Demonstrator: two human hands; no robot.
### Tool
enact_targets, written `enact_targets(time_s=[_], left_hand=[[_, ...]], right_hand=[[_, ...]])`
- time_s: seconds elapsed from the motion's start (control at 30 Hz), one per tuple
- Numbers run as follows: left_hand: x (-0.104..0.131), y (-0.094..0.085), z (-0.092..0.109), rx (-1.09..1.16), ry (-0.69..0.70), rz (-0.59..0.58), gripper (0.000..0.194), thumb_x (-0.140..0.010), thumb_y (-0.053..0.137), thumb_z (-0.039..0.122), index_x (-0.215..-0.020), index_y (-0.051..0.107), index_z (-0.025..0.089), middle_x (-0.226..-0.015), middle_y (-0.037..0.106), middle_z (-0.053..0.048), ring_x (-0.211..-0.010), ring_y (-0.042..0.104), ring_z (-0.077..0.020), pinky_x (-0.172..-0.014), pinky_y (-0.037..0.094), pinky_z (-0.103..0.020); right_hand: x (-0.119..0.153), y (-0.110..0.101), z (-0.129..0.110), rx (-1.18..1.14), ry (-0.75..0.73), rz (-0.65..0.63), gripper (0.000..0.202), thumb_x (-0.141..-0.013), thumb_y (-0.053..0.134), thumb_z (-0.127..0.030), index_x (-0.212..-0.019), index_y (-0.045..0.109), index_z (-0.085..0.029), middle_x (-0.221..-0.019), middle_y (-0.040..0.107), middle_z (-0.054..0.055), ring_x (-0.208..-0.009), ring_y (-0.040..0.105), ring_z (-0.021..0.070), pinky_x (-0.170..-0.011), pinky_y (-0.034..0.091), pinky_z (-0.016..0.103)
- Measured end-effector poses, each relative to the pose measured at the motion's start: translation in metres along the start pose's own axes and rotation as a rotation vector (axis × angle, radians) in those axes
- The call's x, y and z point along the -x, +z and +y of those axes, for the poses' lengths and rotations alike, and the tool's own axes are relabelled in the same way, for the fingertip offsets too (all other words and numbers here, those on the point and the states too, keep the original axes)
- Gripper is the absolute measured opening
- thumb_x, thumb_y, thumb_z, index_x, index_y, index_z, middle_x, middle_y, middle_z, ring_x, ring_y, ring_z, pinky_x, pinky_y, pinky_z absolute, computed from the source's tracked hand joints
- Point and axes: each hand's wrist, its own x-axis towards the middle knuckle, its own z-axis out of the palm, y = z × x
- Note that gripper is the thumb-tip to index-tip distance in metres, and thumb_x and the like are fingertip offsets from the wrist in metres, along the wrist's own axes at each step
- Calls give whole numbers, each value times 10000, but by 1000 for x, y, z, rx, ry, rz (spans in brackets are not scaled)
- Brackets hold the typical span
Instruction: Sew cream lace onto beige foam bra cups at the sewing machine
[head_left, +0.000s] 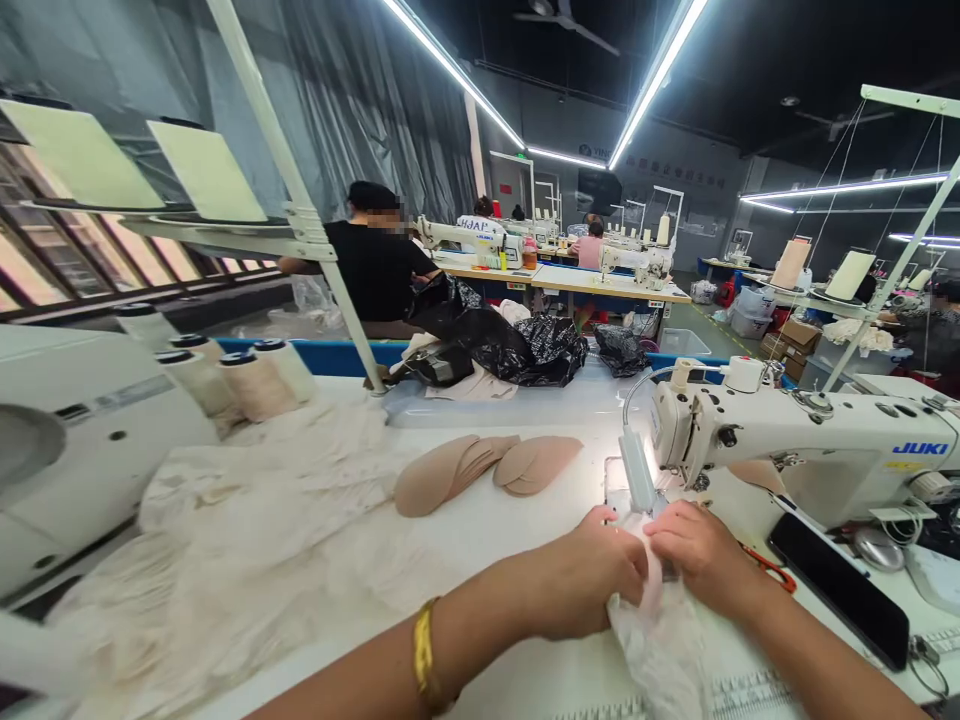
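A white sewing machine [802, 430] stands at the right, its small lamp [637, 470] lighting the needle area. Just in front of the needle area lies a thin white fabric piece [660, 645], which hangs down toward me. My left hand [600, 575], below a gold bracelet on the wrist, is closed on the left side of this fabric. On its right side my right hand [697, 550] pinches the fabric close to the lamp. The two hands are a short way apart. The needle tip is hidden.
Beige pads [442, 475] lie left of the machine. Crumpled cream fabric [262, 540] and thread cones [259, 380] cover the left side. A phone [840, 585] and orange-handled scissors [772, 568] lie at the right. Behind are black plastic bags [517, 345] and a seated person [375, 265].
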Motion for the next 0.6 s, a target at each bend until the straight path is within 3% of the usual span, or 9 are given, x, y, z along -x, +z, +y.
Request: enact_targets(time_s=[0.17,0.33,0.6], left_hand=[[-1,0,-3,-17,-72,36,177,-718,716,25,-693,712,200,-997,740,-23,-854,655,-183,-967,370,-392],[3,3,0,34,-145,40,187,-750,703,22,-712,710,205,-1061,732,-6,-951,646,-202,-986,356,-391],[0,4,-1,-43,-176,57,177,-741,711,46,-717,718,222,-1088,704,2,-904,544,-218,-879,349,-386]], right_hand=[[13,-1,4,-57,41,2,396,-942,513,37,-1154,682,-252,-1086,794,19,-976,677,207,-797,501,334],[9,-5,2,-44,83,58,397,-922,505,19,-1135,698,-255,-1080,807,13,-909,696,219,-742,509,341],[6,-3,1,-48,164,4,410,-920,475,10,-1122,703,-264,-1130,797,16,-968,694,244,-784,552,373]])
